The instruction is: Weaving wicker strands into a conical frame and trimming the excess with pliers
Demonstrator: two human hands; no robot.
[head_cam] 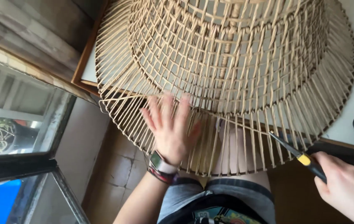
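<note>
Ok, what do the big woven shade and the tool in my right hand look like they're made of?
The woven shade looks like rattan or paper cord: matte tan strands woven over ribs, with loose ends fanning out. The tool in the right hand seems to have a dark metal blade and a black and yellow handle, probably plastic. The left hand presses flat on the strands.
</note>
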